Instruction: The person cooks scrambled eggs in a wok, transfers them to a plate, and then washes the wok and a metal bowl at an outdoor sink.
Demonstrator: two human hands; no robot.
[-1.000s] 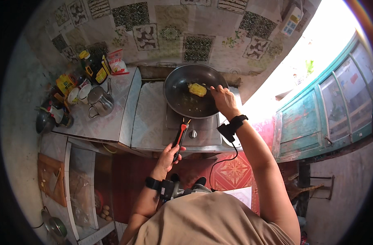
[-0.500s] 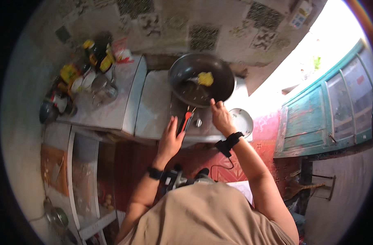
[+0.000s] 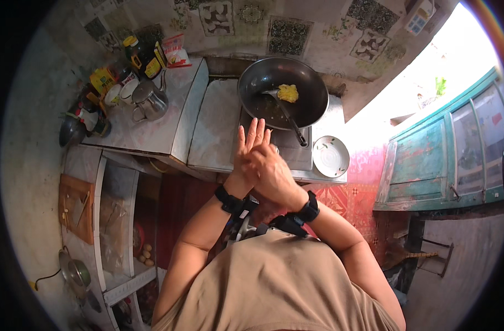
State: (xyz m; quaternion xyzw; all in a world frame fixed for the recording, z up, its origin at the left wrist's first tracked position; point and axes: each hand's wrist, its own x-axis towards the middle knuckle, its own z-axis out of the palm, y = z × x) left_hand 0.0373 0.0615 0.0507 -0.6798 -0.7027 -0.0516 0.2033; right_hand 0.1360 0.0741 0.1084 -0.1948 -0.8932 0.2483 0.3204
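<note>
In front of the stove my two hands meet. My left hand (image 3: 245,174) has its fingers stretched out toward the wok. Across its palm and thumb side lies my right hand (image 3: 277,179), its fingers bent against the left hand and slightly blurred. Just beyond is a dark wok (image 3: 312,74) on the stove, its handle hidden behind my hands. A yellow lump like cooked egg (image 3: 288,93) rests inside. Beside it sits the head of a ladle (image 3: 289,118), whose dark handle leans over the wok's near right rim, with no hand on it.
A white plate (image 3: 330,156) stands on the counter, right of the wok. On the left counter (image 3: 174,129) are a metal kettle (image 3: 151,101), bowls and several bottles. A teal cabinet (image 3: 420,165) flanks the right side; shelves (image 3: 119,248) are at lower left.
My right hand has left the ladle handle and moved left onto my left hand. The left hand has shifted right, over the wok's handle area. The ladle now rests on the rim.
</note>
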